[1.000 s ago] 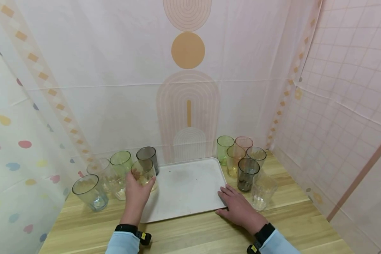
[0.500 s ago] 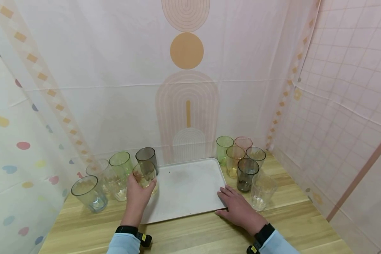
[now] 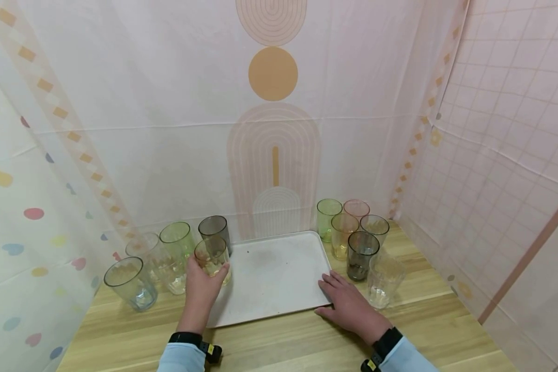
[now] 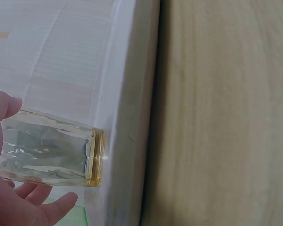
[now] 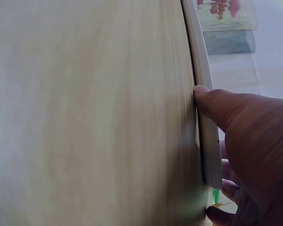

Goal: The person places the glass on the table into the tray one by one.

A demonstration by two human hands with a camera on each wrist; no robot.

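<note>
My left hand (image 3: 200, 289) grips a yellow-tinted clear glass (image 3: 212, 258) at the left edge of the white tray (image 3: 274, 289). In the left wrist view the glass (image 4: 49, 155) stands with its base on the tray's rim (image 4: 127, 117), my thumb and fingers curled round it. My right hand (image 3: 346, 302) rests flat on the tray's near right corner, fingers straight. In the right wrist view my thumb (image 5: 221, 106) presses the tray's edge (image 5: 203, 108).
Left of the tray stand a dark grey glass (image 3: 215, 230), a green glass (image 3: 176, 240), clear ones and a bluish glass (image 3: 131, 284). Several more tinted glasses (image 3: 360, 253) cluster at the right. Cloth walls (image 3: 274, 103) close in the wooden table (image 3: 428, 320).
The glass in my left hand has shifted slightly right and down onto the tray's left edge. My right hand has not moved.
</note>
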